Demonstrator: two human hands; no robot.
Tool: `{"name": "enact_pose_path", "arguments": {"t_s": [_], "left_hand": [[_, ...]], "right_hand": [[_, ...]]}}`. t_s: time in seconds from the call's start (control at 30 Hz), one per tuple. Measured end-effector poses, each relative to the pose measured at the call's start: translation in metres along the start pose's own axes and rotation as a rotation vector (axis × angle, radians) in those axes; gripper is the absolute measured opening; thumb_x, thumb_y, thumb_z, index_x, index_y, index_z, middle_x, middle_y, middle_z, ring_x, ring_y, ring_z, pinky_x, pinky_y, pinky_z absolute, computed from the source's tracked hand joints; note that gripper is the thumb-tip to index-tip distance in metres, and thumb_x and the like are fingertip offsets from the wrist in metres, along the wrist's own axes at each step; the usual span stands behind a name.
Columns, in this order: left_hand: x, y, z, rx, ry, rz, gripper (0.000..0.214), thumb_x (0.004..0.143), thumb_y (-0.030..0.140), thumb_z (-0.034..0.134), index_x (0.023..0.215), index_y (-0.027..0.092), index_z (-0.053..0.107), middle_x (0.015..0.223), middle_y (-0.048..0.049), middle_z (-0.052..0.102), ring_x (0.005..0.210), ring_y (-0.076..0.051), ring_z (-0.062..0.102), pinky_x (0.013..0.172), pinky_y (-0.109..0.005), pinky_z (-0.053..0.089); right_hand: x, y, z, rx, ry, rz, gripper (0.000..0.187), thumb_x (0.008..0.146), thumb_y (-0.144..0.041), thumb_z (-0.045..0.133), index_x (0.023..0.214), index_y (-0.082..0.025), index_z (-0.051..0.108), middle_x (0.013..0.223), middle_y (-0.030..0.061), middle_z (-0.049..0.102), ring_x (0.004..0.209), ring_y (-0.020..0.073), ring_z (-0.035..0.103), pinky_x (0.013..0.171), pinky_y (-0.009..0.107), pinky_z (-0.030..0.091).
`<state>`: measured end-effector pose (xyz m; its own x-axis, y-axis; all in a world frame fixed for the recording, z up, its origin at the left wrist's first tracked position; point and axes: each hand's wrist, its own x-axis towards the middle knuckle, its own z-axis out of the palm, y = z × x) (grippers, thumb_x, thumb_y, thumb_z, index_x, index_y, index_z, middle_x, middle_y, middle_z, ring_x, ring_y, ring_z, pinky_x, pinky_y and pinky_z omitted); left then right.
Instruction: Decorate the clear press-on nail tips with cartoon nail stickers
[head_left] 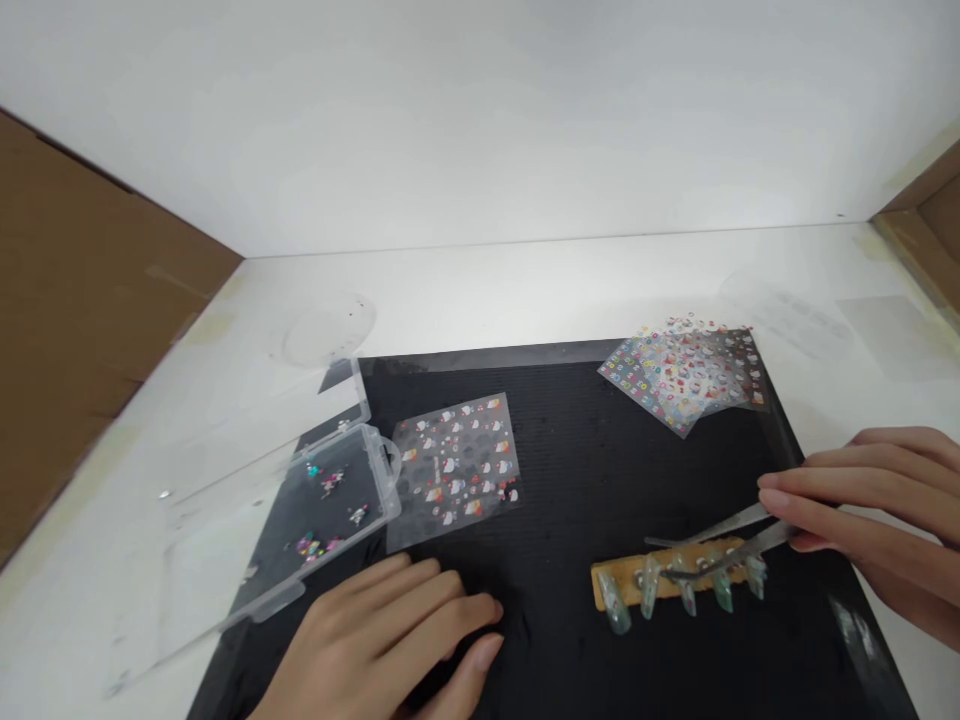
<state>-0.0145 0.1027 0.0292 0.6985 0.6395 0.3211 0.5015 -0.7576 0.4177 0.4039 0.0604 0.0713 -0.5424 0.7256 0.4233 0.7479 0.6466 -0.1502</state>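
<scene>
Black mat (570, 450), open centre | left hand (382, 640) half-curled, empty | right hand (877, 510) pinches tweezers (757, 545) over edge

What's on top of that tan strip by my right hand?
Five greenish nail tips are lined up along the tan strip. The tweezers cross in front, covering small parts; the nail tips' undersides are hidden.

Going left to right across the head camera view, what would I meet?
Clear rectangular plastic case, transparent rectangular sticker sheet, tan rectangular strip bearing pale green nail tips, right hand.
</scene>
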Motion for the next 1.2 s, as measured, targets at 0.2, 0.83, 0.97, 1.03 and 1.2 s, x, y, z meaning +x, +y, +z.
{"name": "enact_pose_path", "arguments": {"t_s": [0.2,0.83,0.97,1.03,1.2], "left_hand": [[-0.002,0.000,0.000,0.002,-0.008,0.001,0.020,0.113,0.017,0.052,0.109,0.025,0.070,0.088,0.0026,0.077,0.079,-0.014,0.072,0.084,-0.031,0.054],[-0.004,0.001,0.000,0.015,-0.005,-0.004,0.022,0.114,0.018,0.051,0.110,0.025,0.071,0.090,0.0031,0.079,0.083,-0.013,0.073,0.091,-0.031,0.052],[-0.001,0.001,-0.001,0.019,-0.002,0.018,0.020,0.112,0.017,0.051,0.111,0.024,0.070,0.089,0.0026,0.079,0.079,-0.014,0.073,0.081,-0.031,0.053],[0.002,0.002,-0.002,0.018,0.003,0.019,0.020,0.112,0.016,0.051,0.110,0.024,0.069,0.087,0.0024,0.079,0.077,-0.014,0.073,0.078,-0.031,0.054],[0.008,0.004,-0.006,0.036,0.014,0.038,0.023,0.115,0.018,0.048,0.108,0.025,0.069,0.085,0.0045,0.078,0.076,-0.012,0.073,0.080,-0.029,0.054]], "right_hand": [[0.003,0.000,0.001,-0.020,0.021,0.015,0.034,0.114,-0.016,0.050,0.135,-0.027,0.075,0.114,0.0034,0.085,0.102,0.0186,0.078,0.094,0.038,0.055],[-0.006,0.003,-0.002,-0.021,-0.011,0.014,0.047,0.113,-0.017,0.051,0.156,-0.031,0.066,0.117,0.0029,0.085,0.101,0.0198,0.080,0.094,0.041,0.056],[-0.006,0.005,-0.001,-0.027,-0.011,0.005,0.048,0.114,-0.020,0.050,0.157,-0.034,0.066,0.117,0.0013,0.085,0.099,0.0200,0.080,0.095,0.042,0.058],[-0.005,0.004,0.001,-0.007,-0.010,0.009,0.050,0.113,-0.018,0.052,0.159,-0.033,0.064,0.117,0.0021,0.085,0.100,0.0204,0.080,0.095,0.042,0.058],[-0.003,0.002,0.002,-0.005,-0.017,0.022,0.044,0.112,-0.015,0.051,0.150,-0.029,0.070,0.117,0.0041,0.084,0.101,0.0205,0.077,0.096,0.042,0.053]]}}
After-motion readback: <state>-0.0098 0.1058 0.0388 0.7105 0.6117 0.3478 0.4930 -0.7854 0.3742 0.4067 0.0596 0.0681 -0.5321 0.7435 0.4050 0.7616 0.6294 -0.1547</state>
